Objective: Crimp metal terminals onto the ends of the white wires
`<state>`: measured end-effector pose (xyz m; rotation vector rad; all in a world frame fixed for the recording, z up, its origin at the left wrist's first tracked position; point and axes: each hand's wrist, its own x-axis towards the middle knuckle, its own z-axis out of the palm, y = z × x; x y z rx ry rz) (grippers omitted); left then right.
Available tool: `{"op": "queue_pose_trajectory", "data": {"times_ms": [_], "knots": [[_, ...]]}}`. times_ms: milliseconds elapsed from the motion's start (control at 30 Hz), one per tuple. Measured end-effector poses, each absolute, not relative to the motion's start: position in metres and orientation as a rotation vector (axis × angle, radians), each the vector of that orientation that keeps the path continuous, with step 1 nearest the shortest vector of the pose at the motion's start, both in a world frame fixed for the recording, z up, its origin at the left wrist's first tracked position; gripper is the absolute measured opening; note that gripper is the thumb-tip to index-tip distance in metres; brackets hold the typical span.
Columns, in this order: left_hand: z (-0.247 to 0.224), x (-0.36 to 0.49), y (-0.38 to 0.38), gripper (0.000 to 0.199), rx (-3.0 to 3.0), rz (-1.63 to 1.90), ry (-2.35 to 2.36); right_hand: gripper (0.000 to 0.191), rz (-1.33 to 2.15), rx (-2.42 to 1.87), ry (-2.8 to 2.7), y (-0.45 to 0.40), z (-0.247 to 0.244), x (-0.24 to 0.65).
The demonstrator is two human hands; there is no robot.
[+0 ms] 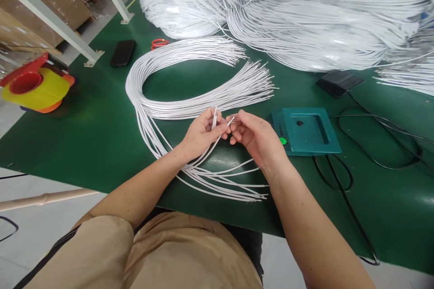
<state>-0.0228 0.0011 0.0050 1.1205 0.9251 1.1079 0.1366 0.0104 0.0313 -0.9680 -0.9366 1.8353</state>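
My left hand [207, 130] is closed around a few white cables, with their stripped ends poking up past the thumb and fingers. One white cable [217, 142] runs from below up between both hands, and its bare tip is at my right fingertips. My right hand [252, 133] is closed in a pinch at that tip; the fine wire ends there are too small to make out well. Below my hands, several loose cables [224, 182] fan out toward the table's front edge. Behind them lies a curved bundle of white cables [135, 81], its two ends pointing right.
A teal device [307, 130] with a green button sits right of my hands, its black cord [349, 207] trailing off. Big heaps of white cable [315, 17] fill the back. A black phone [122, 53], red-handled scissors [159, 44] and a yellow tape dispenser [37, 90] lie left.
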Motion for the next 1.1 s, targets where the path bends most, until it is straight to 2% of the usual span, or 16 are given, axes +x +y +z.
{"op": "queue_pose_trajectory", "data": {"times_ms": [267, 533, 733, 933, 1033, 1100], "knots": [[0.0078, -0.0194, 0.0002, 0.039, 1.108, 1.135, 1.001, 0.023, 1.682, -1.095, -1.019, 0.0103, 0.0297, 0.1352], [0.0032, -0.0247, -0.0006, 0.033, 1.318, 1.086, 0.988, 0.011, 1.54, -1.227, -1.124, 0.0113, 0.0285, 0.1338], [0.0038, -0.027, -0.0007, 0.035, 1.271, 1.023, 0.986, 0.011, 1.522, -1.319, -1.21, 0.0138, 0.0318, 0.1393], [0.0015, -0.0266, 0.0014, 0.037, 1.227, 1.018, 0.897, 0.024, 1.527, -1.199, -1.323, 0.0128, 0.0379, 0.141], [0.0013, -0.0264, 0.002, 0.037, 1.208, 1.016, 0.887, 0.02, 1.481, -1.185, -1.458, 0.0113, 0.0349, 0.1403], [0.0023, -0.026, 0.0022, 0.039, 1.163, 1.013, 0.895, 0.017, 1.323, -1.193, -1.587, 0.0109, 0.0302, 0.1405]]}}
